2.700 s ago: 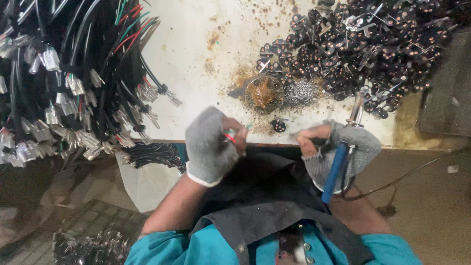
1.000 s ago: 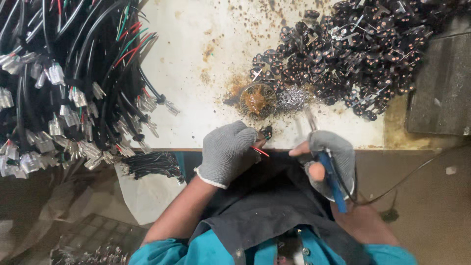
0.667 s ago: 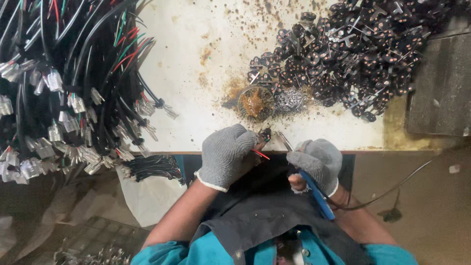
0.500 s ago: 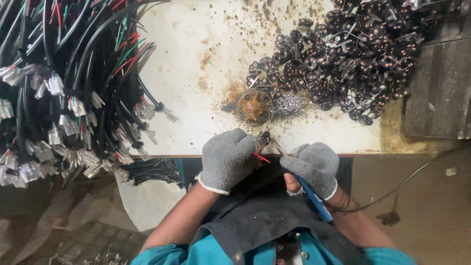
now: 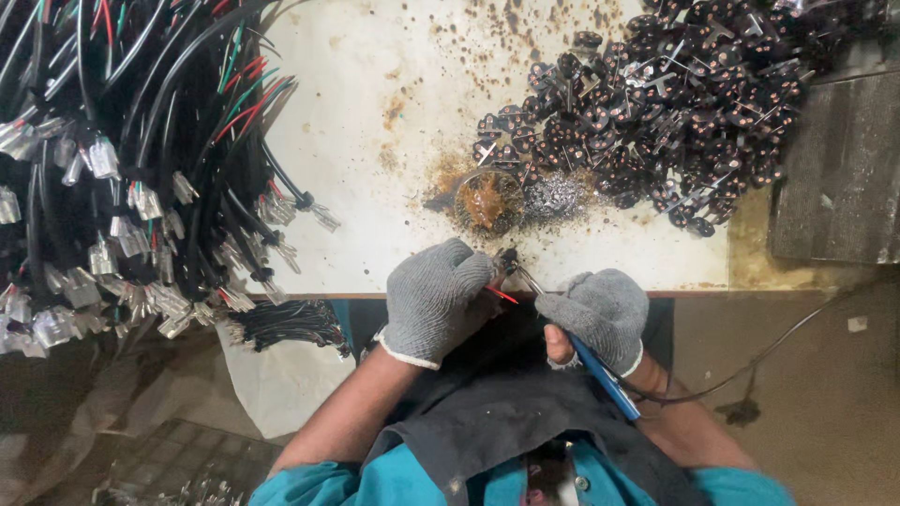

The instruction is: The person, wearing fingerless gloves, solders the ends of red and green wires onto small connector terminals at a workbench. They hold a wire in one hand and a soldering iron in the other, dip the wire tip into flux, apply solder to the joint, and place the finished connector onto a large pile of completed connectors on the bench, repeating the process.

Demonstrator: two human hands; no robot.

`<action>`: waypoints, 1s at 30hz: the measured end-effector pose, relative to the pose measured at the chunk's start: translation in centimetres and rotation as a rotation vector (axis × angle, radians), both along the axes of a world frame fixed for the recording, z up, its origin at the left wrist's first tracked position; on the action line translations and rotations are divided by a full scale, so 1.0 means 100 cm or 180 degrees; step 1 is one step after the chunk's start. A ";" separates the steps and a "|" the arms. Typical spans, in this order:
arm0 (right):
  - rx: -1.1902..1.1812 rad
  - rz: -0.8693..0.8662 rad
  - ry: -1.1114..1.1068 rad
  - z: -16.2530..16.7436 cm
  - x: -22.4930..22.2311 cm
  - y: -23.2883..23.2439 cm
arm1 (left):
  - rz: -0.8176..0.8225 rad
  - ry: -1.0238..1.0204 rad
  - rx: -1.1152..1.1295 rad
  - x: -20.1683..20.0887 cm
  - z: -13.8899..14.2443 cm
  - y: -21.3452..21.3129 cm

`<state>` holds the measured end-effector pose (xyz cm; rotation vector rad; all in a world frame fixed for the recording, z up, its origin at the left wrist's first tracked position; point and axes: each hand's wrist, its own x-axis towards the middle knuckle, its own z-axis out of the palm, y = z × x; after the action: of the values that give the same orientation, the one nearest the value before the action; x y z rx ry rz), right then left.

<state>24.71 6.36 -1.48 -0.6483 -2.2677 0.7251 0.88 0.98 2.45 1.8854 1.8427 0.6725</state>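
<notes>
Workshop: stained bench (image 5: 394, 103), wire harnesses (image 5: 122, 169), heaped plug parts (image 5: 675, 103)

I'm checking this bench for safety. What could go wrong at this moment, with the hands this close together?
The soldering iron tip meets the small black part pinched in the left hand; a slip might burn that glove. The right hand works at the table edge, so a dropped part would likely fall. The iron's cord trails loose and might snag.

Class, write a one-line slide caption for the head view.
Gloved left hand holds a small part; right hand applies a blue-handled soldering iron.
</notes>
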 end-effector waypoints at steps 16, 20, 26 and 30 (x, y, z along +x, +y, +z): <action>0.0249 0.0792 -0.1292 -0.037 0.016 -0.004 | 0.0056 -0.0001 0.0000 0.001 -0.001 0.003; 0.0399 0.0633 -0.1174 -0.035 0.017 -0.006 | 0.0069 -0.0074 0.0015 0.001 -0.002 0.003; 0.0240 0.0622 -0.1137 -0.025 0.010 -0.004 | 0.0020 -0.0092 -0.0016 -0.001 -0.002 0.002; 0.0147 0.0112 -0.0646 -0.020 0.012 -0.005 | 0.0064 -0.0070 0.0093 -0.001 -0.003 0.002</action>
<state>25.87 5.89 -3.45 -0.6886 -2.4793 0.6466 0.82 1.18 2.18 1.8726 1.8502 0.7280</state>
